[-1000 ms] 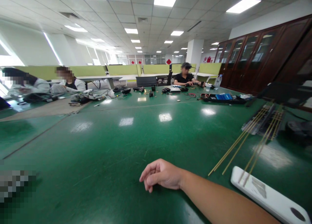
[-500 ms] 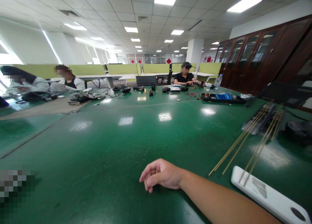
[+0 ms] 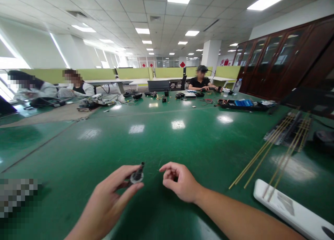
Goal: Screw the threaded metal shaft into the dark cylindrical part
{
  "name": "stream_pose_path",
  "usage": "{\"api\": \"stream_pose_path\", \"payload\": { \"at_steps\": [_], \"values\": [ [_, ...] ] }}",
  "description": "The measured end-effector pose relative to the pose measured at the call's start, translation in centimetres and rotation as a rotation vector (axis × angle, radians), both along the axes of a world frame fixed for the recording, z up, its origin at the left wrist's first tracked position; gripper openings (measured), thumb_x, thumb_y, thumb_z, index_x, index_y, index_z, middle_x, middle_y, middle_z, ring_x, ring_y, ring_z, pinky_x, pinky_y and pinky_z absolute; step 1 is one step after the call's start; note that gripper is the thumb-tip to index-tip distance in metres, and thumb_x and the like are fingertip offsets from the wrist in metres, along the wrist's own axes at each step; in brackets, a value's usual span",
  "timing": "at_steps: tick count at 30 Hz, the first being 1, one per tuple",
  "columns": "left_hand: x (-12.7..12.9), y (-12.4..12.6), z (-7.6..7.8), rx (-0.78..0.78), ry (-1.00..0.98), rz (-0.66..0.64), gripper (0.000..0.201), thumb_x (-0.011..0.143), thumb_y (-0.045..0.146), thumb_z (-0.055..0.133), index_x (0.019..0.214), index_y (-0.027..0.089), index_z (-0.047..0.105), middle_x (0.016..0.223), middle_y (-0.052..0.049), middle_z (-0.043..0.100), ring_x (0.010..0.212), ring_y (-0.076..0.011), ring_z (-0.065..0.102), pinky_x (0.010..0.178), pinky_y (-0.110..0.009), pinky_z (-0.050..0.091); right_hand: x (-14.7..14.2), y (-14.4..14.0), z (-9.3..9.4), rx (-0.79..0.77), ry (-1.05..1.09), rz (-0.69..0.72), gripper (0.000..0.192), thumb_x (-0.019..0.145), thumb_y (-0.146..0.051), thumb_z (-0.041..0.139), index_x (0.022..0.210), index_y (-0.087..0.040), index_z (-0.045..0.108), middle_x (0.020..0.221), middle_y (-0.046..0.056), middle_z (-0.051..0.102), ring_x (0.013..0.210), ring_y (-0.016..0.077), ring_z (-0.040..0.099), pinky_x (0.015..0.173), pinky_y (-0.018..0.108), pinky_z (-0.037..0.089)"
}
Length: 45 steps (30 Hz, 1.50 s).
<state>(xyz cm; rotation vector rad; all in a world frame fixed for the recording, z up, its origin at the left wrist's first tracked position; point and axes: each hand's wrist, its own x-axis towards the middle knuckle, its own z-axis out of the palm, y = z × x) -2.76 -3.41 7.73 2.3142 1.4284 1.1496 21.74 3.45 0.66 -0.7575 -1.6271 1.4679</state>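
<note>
My left hand is closed on a small dark tapered piece with a grey ring round it. Thumb and index finger pinch the ring, and the narrow dark end points up; its exact kind I cannot make out. A short gap to the right is my right hand, low over the green table. Its index finger reaches toward the left hand, the other fingers curl loosely, and nothing shows between them and the thumb.
To the right lie several thin brass-coloured rods and a long white device. A black tray with blue packets and scattered electronic parts are at the far side. A co-worker sits across; two more people are at left.
My left hand has come into view from below with the dark ringed piece. The right hand has shifted slightly right and up, its index finger straighter. The view has turned slightly left.
</note>
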Motion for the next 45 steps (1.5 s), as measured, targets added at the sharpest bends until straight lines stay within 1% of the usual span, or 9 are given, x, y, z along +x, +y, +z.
{"api": "stream_pose_path", "payload": {
  "at_steps": [2,4,8,11,14,19,23,29,45],
  "values": [
    [1.9,1.9,-1.1,-0.169,-0.035,-0.060,0.029,0.097,0.041,0.059,0.122,0.027,0.061,0.107,-0.002,0.066,0.091,-0.0161,0.066,0.073,-0.023,0.057,0.0,0.4,-0.3,0.077,-0.048,-0.128,0.034,0.079,-0.007,0.062,0.112,-0.016,0.062,0.083,0.000,0.064,0.070,0.0111,0.055,0.069,0.025,0.044],
    [2.9,3.3,-2.5,-0.253,-0.083,-0.070,0.029,0.097,0.041,0.058,0.123,0.030,0.059,0.109,-0.001,0.066,0.092,-0.0159,0.065,0.073,-0.023,0.056,0.0,0.9,-0.8,0.091,-0.066,-0.183,0.039,0.078,-0.002,0.054,0.114,-0.018,0.059,0.087,0.000,0.063,0.071,0.0117,0.056,0.067,0.025,0.044],
    [1.6,4.3,-5.6,-0.199,-0.058,-0.020,0.046,0.090,0.042,0.071,0.131,0.032,0.053,0.121,-0.002,0.064,0.105,-0.0188,0.064,0.089,-0.030,0.055,-0.2,1.3,-1.4,0.113,-0.113,-0.195,0.052,0.076,0.001,0.047,0.122,-0.022,0.053,0.099,0.002,0.061,0.075,0.0117,0.057,0.067,0.025,0.044],
    [0.4,4.3,-6.7,-0.109,0.047,-0.053,0.048,0.089,0.038,0.072,0.132,0.030,0.052,0.121,-0.004,0.064,0.108,-0.0206,0.064,0.095,-0.033,0.053,-0.2,0.8,-1.0,0.180,-0.203,-0.169,0.065,0.067,0.003,0.052,0.126,-0.024,0.050,0.105,0.002,0.061,0.077,0.0122,0.057,0.068,0.025,0.043],
    [0.5,4.3,-6.8,-0.045,0.078,-0.121,0.043,0.091,0.034,0.070,0.130,0.028,0.053,0.119,-0.006,0.065,0.108,-0.0201,0.064,0.093,-0.031,0.053,-0.1,0.3,-0.1,0.254,-0.293,-0.134,0.061,0.067,0.000,0.060,0.124,-0.024,0.054,0.103,0.002,0.063,0.080,0.0144,0.058,0.075,0.029,0.043],
    [1.1,4.1,-6.8,-0.018,0.082,-0.165,0.050,0.088,0.038,0.074,0.132,0.029,0.051,0.116,-0.004,0.068,0.101,-0.0178,0.067,0.089,-0.026,0.055,0.0,-0.2,1.1,0.260,-0.322,-0.056,0.033,0.078,-0.015,0.068,0.111,-0.021,0.067,0.098,0.004,0.068,0.079,0.0169,0.061,0.076,0.031,0.046],
    [1.2,3.8,-7.1,-0.038,0.055,-0.181,0.049,0.088,0.037,0.075,0.131,0.029,0.052,0.115,-0.003,0.069,0.098,-0.0176,0.069,0.086,-0.026,0.056,-0.3,-0.6,1.6,0.314,-0.315,-0.077,0.035,0.076,-0.014,0.070,0.110,-0.021,0.069,0.093,0.004,0.070,0.078,0.0182,0.063,0.075,0.031,0.047],
    [1.5,3.8,-6.8,-0.022,-0.009,-0.168,0.035,0.088,0.032,0.075,0.118,0.026,0.060,0.106,-0.003,0.069,0.094,-0.0174,0.067,0.085,-0.026,0.055,-0.3,-0.8,1.7,0.403,-0.366,-0.143,0.018,0.080,-0.020,0.070,0.097,-0.021,0.074,0.081,0.004,0.070,0.072,0.0183,0.062,0.070,0.031,0.045],
    [2.1,3.1,-6.2,-0.016,-0.026,-0.176,0.033,0.087,0.026,0.076,0.114,0.025,0.059,0.105,-0.002,0.065,0.096,-0.0145,0.064,0.086,-0.023,0.052,0.0,-0.6,1.8,0.422,-0.356,-0.107,0.009,0.080,-0.021,0.073,0.088,-0.019,0.075,0.080,0.003,0.072,0.071,0.0162,0.064,0.068,0.028,0.045]
  ]
}}
